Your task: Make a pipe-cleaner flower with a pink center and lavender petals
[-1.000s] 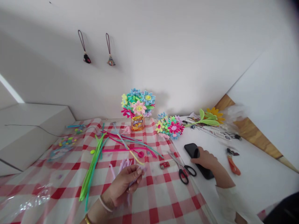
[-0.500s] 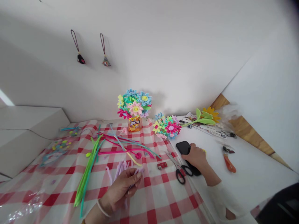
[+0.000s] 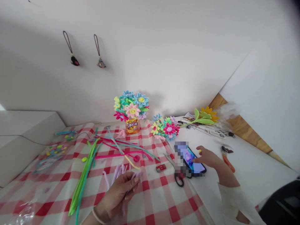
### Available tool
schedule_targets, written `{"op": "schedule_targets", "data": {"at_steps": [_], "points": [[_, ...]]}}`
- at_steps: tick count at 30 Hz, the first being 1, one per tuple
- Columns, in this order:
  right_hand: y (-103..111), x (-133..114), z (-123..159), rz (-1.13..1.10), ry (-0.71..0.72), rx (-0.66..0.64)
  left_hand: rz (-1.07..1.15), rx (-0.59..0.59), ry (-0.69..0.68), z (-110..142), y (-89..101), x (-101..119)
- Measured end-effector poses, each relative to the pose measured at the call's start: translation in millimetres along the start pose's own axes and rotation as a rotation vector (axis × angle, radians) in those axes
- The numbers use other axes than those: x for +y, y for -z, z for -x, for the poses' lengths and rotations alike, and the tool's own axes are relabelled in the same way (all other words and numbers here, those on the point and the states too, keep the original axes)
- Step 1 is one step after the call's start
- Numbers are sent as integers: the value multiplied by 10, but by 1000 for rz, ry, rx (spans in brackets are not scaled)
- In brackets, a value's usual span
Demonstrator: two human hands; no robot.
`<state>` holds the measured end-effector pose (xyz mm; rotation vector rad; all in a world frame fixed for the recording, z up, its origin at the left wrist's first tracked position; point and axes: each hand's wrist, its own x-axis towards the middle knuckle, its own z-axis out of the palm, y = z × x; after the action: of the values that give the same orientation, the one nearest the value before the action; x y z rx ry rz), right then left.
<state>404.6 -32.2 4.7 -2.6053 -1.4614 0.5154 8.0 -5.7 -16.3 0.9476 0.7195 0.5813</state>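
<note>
My left hand [image 3: 122,189] is closed in a pinch around a lilac pipe cleaner [image 3: 140,174], partly hidden by the fingers. More lilac pipe cleaners [image 3: 119,172] lie just behind that hand. On the white surface to the right, a smartphone [image 3: 193,161] has its screen lit, part of it blurred out. My right hand [image 3: 206,156] is over the phone's right edge with thumb and fingers apart; the thumb tip is at the screen, and whether it touches I cannot tell. Black-handled scissors [image 3: 179,179] lie against the phone's left side, partly pixelated.
Green pipe cleaners [image 3: 82,181] and pink ones [image 3: 112,155] lie on the checked cloth [image 3: 150,200]. A small red object [image 3: 161,168] sits beside the scissors. Behind stand a flower-filled bottle [image 3: 132,125] and a fuzzy flower bunch [image 3: 167,128]. Orange-handled pliers [image 3: 227,159] lie far right.
The phone's dark screen has lit up. My right hand has lifted off the phone's body and spread its fingers over the right edge. My left hand keeps its pinch.
</note>
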Motion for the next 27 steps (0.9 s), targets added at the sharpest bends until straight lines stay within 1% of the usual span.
{"op": "schedule_targets", "data": {"at_steps": [5, 8, 10, 13, 15, 16, 18, 22, 24, 27], "points": [[-69, -19, -34, -56, 33, -12, -18, 31, 6, -7, 1, -6], [-112, -54, -91, -97, 23, 24, -25, 39, 7, -18, 18, -24], [-125, -73, -134, -127, -12, 103, -34, 34, 5, -27, 32, -38], [-129, -90, -172, -181, -71, 278, -36, 38, 3, -38, 45, -47], [-138, -94, -171, -237, -61, 358, -36, 39, 8, -39, 42, -39], [-149, -96, -165, -270, -40, 373, -38, 39, 9, -37, 37, -31], [-183, -105, -147, -330, 14, 367, -52, 35, 15, -29, 22, -13], [-258, -135, -125, -462, 138, 278, -74, 32, 28, -6, 0, 12], [-267, -131, -116, -503, 164, 226, -73, 34, 26, 0, 0, 17], [-232, -67, -82, -484, 181, 149, -66, 36, 13, -1, 9, 15]]}}
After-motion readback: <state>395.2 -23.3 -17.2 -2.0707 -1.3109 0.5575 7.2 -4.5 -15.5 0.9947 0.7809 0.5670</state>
